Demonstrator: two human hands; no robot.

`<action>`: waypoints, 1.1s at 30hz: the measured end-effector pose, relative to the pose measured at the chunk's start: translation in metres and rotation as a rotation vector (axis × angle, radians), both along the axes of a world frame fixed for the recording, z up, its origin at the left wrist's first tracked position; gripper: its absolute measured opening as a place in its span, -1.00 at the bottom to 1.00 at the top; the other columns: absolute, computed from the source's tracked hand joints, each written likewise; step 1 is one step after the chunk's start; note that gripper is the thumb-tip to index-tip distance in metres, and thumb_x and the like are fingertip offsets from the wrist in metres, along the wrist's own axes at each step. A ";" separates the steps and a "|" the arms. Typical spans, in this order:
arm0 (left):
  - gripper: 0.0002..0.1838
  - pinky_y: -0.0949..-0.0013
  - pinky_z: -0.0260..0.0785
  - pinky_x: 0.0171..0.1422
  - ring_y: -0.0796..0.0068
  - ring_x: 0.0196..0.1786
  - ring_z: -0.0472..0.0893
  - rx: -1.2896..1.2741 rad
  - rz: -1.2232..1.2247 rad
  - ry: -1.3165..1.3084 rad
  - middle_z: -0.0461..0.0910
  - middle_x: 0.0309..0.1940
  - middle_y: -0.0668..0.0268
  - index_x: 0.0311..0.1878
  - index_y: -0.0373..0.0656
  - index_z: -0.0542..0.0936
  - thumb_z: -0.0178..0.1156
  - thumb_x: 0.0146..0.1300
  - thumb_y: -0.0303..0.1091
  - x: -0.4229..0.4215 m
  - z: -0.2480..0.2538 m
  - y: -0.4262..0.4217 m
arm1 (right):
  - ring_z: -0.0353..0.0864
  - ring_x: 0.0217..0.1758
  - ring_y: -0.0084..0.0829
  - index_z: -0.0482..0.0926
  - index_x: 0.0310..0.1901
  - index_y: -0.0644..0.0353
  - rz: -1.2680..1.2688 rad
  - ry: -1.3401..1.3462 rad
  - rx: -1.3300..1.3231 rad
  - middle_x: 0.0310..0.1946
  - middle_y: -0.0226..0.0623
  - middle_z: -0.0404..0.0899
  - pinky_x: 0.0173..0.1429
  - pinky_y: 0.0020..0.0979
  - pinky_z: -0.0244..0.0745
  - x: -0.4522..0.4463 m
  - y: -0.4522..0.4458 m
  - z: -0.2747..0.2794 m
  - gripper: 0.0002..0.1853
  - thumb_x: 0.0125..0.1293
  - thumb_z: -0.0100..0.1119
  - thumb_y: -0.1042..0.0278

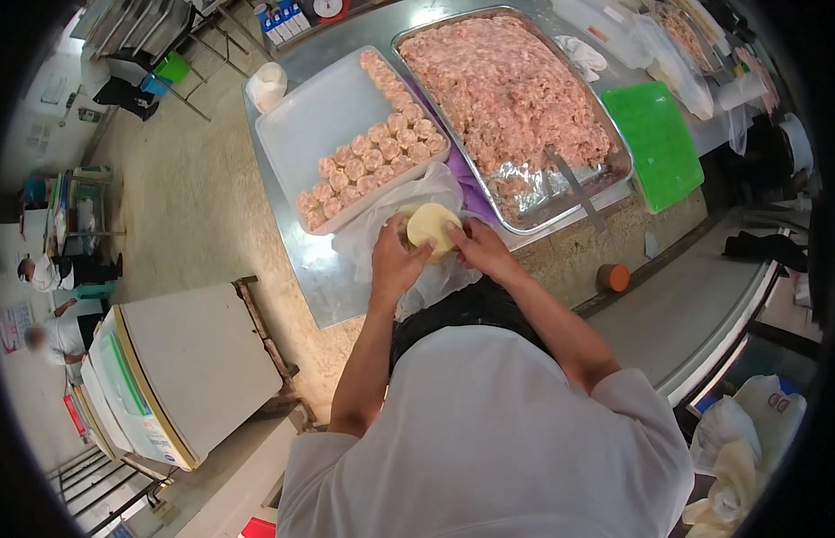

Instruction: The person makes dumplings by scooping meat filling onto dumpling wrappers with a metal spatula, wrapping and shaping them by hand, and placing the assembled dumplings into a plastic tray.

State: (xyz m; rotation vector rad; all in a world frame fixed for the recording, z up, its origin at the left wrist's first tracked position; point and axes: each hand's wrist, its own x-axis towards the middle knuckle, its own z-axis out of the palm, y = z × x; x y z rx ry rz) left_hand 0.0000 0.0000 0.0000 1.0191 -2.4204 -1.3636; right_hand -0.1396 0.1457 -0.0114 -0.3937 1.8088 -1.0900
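Round pale-yellow dumpling wrappers (432, 224), apparently a small stack, are held between my two hands. My left hand (400, 258) grips their left edge, thumb laid over the front. On the other side, my right hand (478, 248) pinches the right edge between thumb and fingers. Crumpled clear plastic (356, 240) lies beneath and around the hands. Just beyond it, a translucent plastic tray (314, 117) contains rows of open-topped meat dumplings (373, 160). Minced meat (507, 81) fills much of a large metal tray (536, 208), with a flat metal spatula (577, 190) leaning out over its near edge.
A green cutting board (652, 143) lies right of the metal tray. A white cup-shaped container (267, 84) stands at the table's left corner. Plastic bags and boxes (606, 25) crowd the far right. Other people (63, 336) are at the far left, beyond a white chest (198, 359).
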 end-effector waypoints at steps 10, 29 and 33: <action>-0.32 0.23 0.51 0.20 0.20 0.09 0.65 0.291 0.062 0.198 0.62 0.03 0.06 0.20 -0.30 0.50 0.56 -0.01 -0.39 -0.004 -0.007 0.003 | 0.65 -0.38 -0.52 0.49 0.13 0.34 -0.079 -0.173 -0.021 -0.21 -0.25 0.65 -0.37 -0.45 0.59 0.003 0.000 0.016 -0.40 0.48 0.20 -0.15; -0.50 0.09 0.47 0.22 0.00 0.11 0.62 -0.368 0.131 0.124 0.64 -0.03 0.00 0.13 -0.22 0.64 0.49 0.11 -0.31 0.010 0.014 -0.013 | 0.65 -0.49 -0.43 0.57 -0.07 0.32 -0.063 0.176 -0.039 -0.44 -0.18 0.64 -0.36 -0.31 0.53 -0.004 0.003 0.018 -0.69 0.49 0.18 0.16; -0.69 0.11 0.50 0.08 0.07 -0.01 0.65 -0.423 0.018 0.305 0.68 -0.09 0.14 -0.08 -0.19 0.66 0.47 0.12 -0.34 0.006 0.029 -0.011 | 0.68 -0.41 -0.31 0.58 -0.04 0.32 0.045 0.270 -0.130 -0.41 -0.14 0.65 -0.28 -0.26 0.54 0.008 0.017 0.016 -0.71 0.47 0.19 0.21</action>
